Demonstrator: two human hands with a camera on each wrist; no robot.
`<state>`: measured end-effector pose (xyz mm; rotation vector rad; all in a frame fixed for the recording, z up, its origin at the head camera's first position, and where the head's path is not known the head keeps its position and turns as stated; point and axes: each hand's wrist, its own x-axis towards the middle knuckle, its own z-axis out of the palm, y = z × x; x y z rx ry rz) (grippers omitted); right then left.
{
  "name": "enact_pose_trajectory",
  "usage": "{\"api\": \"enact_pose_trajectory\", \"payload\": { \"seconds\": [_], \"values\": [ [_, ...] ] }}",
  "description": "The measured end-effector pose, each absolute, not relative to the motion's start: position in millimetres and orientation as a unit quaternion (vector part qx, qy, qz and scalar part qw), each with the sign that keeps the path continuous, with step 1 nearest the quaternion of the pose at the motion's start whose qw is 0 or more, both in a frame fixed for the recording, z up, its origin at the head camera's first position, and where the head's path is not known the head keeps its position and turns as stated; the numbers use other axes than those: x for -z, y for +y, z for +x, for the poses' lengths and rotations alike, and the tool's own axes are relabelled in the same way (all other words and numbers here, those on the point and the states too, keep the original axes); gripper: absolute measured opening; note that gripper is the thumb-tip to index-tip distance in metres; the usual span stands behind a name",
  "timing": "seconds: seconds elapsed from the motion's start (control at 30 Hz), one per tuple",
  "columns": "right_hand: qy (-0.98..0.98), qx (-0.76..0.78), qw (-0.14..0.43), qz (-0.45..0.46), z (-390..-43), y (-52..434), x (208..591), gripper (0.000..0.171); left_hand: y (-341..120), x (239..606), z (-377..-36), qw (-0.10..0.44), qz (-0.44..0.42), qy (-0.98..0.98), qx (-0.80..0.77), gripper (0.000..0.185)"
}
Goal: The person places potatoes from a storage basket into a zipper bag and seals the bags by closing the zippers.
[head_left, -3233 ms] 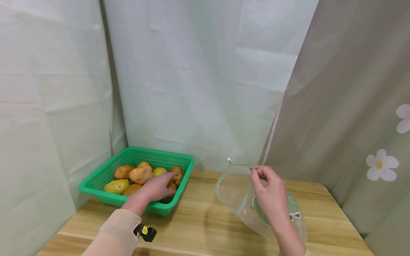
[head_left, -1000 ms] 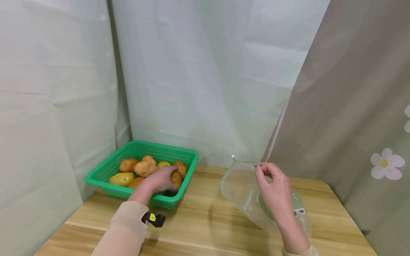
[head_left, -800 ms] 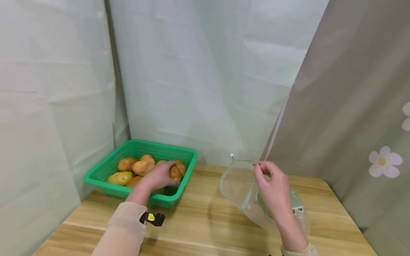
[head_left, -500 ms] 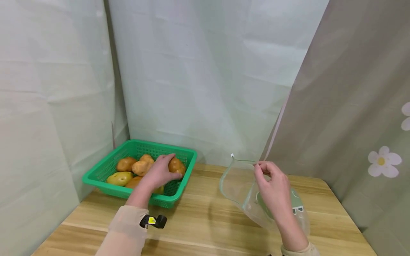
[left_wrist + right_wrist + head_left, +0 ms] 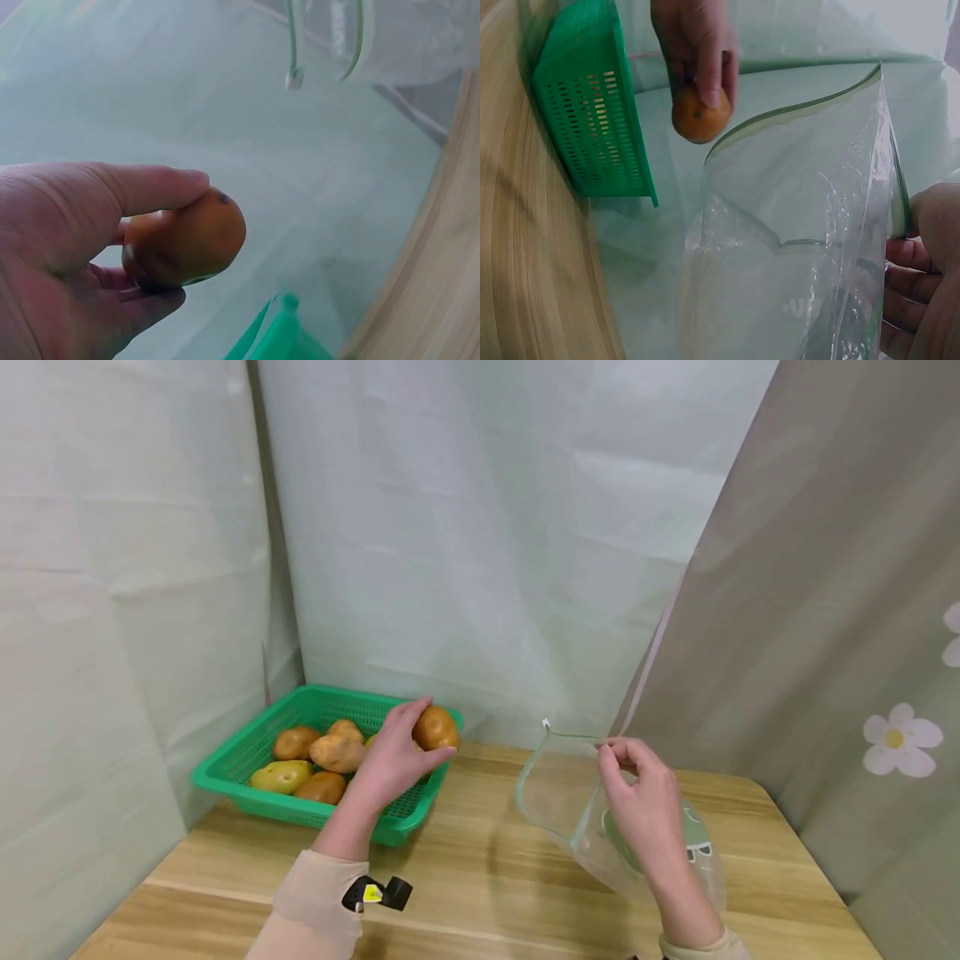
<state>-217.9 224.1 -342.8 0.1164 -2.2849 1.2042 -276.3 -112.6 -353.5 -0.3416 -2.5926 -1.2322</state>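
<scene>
My left hand (image 5: 397,756) grips a round, shiny brown potato (image 5: 437,728) between thumb and fingers, over the right rim of the green basket (image 5: 247,806). A small dark spot shows on the potato (image 5: 187,244) in the left wrist view. Inside the basket lie several more potatoes, among them a yellowish one (image 5: 281,777) and a lumpy tan one (image 5: 337,753). My right hand (image 5: 645,810) pinches the mouth edge of a clear zip bag (image 5: 555,785), which stands open toward the basket. A green print on the bag is partly hidden behind the hand.
The wooden table (image 5: 465,877) runs between basket and bag. A pale curtain (image 5: 465,568) hangs behind them, and a brown curtain with white flowers (image 5: 900,739) hangs to the right. A black camera (image 5: 378,893) sits on the left wrist.
My left hand has reached among the potatoes, taken hold of a brown one, and lifted it up and rightward to the basket's rim. The right hand keeps its pinch on the bag.
</scene>
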Motion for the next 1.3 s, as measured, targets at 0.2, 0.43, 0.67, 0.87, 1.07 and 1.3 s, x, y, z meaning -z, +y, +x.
{"api": "enact_pose_trajectory", "payload": {
  "seconds": [0.2,0.43,0.67,0.87,1.07,1.3],
  "values": [
    [-0.852,-0.445,0.271,0.051,-219.8,224.6,343.6,0.024,-88.6,350.1,-270.7,0.132,-0.138,-0.873,0.448,0.092],
    [-0.852,-0.445,0.273,0.049,-219.9,225.2,344.4,0.024,-65.2,345.2,-263.5,0.132,-0.169,-0.852,0.478,0.092],
    [-0.851,-0.446,0.272,0.050,-220.7,223.7,343.8,0.024,-49.1,346.5,-256.5,0.135,-0.196,-0.845,0.478,0.090],
    [-0.851,-0.446,0.272,0.054,-221.6,222.2,343.8,0.024,-32.9,351.4,-253.0,0.136,-0.226,-0.839,0.477,0.087],
    [-0.851,-0.447,0.270,0.054,-221.7,221.3,344.1,0.022,-19.6,356.8,-249.1,0.137,-0.256,-0.844,0.451,0.086],
    [-0.853,-0.440,0.276,0.052,-221.9,219.8,343.7,0.022,-9.7,358.6,-243.7,0.122,-0.268,-0.852,0.433,0.085]
  ]
}}
